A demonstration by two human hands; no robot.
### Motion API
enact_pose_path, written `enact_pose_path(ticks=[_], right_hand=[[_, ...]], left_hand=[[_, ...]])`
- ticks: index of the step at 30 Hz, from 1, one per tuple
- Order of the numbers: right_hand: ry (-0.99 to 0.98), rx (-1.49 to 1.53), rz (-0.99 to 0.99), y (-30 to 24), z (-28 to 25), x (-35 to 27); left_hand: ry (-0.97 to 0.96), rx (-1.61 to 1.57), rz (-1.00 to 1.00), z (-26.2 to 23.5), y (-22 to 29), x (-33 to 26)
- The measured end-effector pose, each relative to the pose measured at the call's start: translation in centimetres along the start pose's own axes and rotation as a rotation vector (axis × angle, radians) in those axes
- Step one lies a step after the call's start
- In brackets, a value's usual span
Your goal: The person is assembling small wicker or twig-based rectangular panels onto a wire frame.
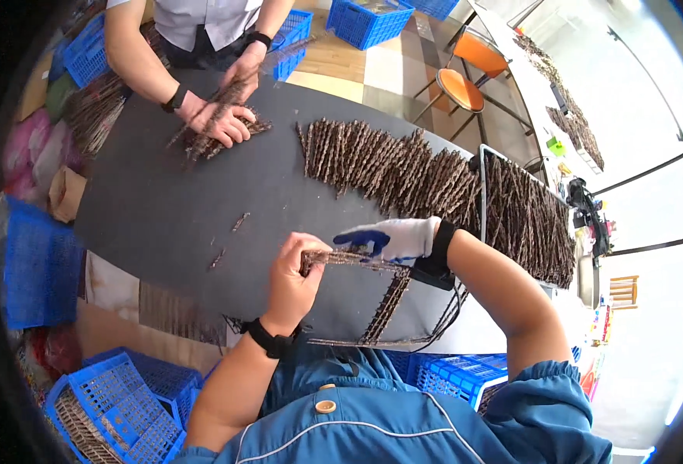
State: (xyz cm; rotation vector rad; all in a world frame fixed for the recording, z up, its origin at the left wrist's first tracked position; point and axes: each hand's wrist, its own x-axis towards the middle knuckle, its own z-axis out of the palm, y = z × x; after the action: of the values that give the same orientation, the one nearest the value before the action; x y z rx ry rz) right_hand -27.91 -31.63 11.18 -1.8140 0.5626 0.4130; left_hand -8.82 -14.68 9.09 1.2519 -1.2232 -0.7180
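Item: twig frame (388,305) – brown, bark-wrapped sticks joined at angles; sits at near edge of dark grey table (163,201), partly lifted, just in front of the person's chest.

L hand (295,282) – bare, black wristband; fingers closed round the left end of the frame's top stick, prob. to keep it level and steady.

R hand (396,238) – white glove w/ blue fingertips, black cuff; fingers pinched on the same stick, further right. 2 grips on 1 stick – looks like bracing while a joint is worked. Lower part of frame hangs over table edge, dark wire or cord trailing beside it.

Counts:
- Finished twig pieces (434,178) laid in overlapping rows across far right of table – too many to count; fanned so each stays apart, I'd judge.
- Loose scraps (239,223) on table: 2 seen.
- Blue crates: at least 6, e.g. 1 at lower left (117,410) holding more sticks.
- Orange chairs (461,89): 2.
- Co-worker opposite, 2 hands (221,116) pressed on a twig bundle.
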Motion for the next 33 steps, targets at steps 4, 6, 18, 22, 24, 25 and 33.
enact_pose_path(ticks=[4, 6, 18, 22, 24, 25, 33], right_hand=[[0.071, -0.287, 0.149, -3.2, 0.2, -1.6], [0.247, -0.764, 0.195, -5.7, 0.3, -2.9], [0.472, -1.524, 0.428, -5.4, -14.7, -5.0], [0.145, -1.537, 0.412, 0.3, -16.4, 1.0], [0.116, -1.534, 0.337, 2.8, -17.1, 2.2], [0.115, -1.534, 0.329, 3.7, -17.7, 2.6], [0.472, -0.913, 0.144, 8.7, -26.0, 0.5]], left_hand=[[-0.054, -0.026, -0.172, -0.5, -0.1, -0.3], [-0.094, -0.065, -0.28, -0.6, -0.3, -0.8], [-0.08, -0.023, -0.268, 0.9, -5.7, -0.6], [-0.101, -0.042, -0.433, 0.0, -5.4, -0.9], [-0.107, -0.12, -0.644, -0.4, -5.0, -1.4], [-0.085, -0.122, -0.63, -0.7, -4.9, -1.7], [-0.141, 0.009, -0.705, -0.4, -5.6, -3.2]])
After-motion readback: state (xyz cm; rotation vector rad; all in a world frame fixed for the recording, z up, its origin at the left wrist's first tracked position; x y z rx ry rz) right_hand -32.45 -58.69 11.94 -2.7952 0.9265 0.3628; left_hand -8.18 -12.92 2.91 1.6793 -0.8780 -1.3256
